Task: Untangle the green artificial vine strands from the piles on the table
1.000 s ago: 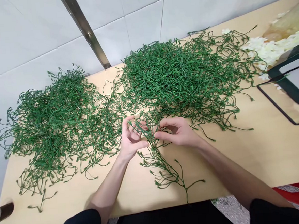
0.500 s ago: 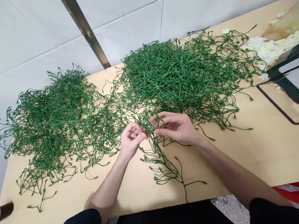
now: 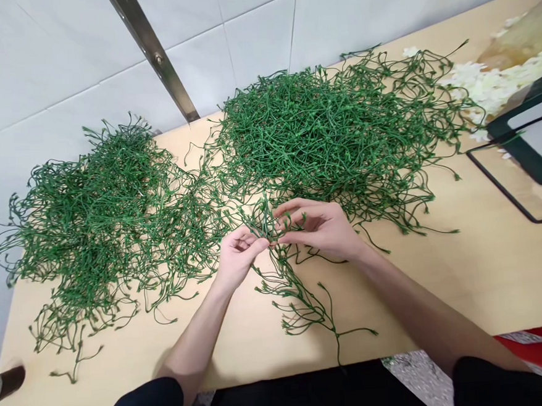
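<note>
Both my hands meet at the upper end of a branching green plastic stem (image 3: 300, 287), whose lower part trails over the table toward me. My left hand (image 3: 240, 251) pinches it between thumb and fingertips. My right hand (image 3: 319, 227) is curled around the twigs from the other side, its thumb and fingertips close on them; the exact contact is partly hidden by the twigs. Behind my hands lies a large tangled heap of green stems (image 3: 317, 132). To the left spreads another heap of the same stems (image 3: 91, 222).
The light wooden table (image 3: 243, 341) stands against a tiled wall (image 3: 259, 37) with a metal upright (image 3: 156, 56). White artificial flowers (image 3: 485, 86) and a dark green box (image 3: 526, 142) with a black frame (image 3: 502, 187) are at right. A brown cylinder (image 3: 8, 385) sits at the left edge.
The twigs at my fingertips have spread and stand more upright. My left thumb and right fingertips have come closer together on the stem. The heaps stay as they were.
</note>
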The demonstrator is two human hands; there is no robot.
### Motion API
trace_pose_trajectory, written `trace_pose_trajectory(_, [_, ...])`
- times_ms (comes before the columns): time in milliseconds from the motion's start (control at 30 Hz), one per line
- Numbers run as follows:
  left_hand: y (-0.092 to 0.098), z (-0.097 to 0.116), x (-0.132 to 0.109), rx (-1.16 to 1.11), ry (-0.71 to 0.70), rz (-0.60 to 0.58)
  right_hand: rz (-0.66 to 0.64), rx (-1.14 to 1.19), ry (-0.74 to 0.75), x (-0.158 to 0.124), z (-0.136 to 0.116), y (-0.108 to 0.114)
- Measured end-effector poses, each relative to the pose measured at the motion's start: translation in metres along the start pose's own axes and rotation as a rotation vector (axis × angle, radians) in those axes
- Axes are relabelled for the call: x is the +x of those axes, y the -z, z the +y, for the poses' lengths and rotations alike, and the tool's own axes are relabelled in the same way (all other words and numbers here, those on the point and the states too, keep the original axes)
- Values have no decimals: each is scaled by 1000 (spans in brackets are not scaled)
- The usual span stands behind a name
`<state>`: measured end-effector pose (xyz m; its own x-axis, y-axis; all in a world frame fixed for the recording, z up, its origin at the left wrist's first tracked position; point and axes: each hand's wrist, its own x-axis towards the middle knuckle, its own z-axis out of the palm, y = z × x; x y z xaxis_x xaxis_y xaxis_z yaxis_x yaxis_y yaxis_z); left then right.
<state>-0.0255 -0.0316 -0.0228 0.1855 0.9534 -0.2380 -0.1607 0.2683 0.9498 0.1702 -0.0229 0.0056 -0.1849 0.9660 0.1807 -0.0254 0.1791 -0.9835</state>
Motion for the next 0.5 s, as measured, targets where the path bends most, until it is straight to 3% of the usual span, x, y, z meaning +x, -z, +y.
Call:
trace_pose_trajectory(100, [1, 0, 0, -70, 15, -32, 28, 73, -27, 1, 0, -1])
trace_pose_trajectory(300, [0, 5, -3, -118, 37, -216, 45, 291, -140, 1, 4, -4])
trace_pose_trajectory(500, [1, 7, -3, -164, 43, -221, 120, 293, -133, 2, 9, -5])
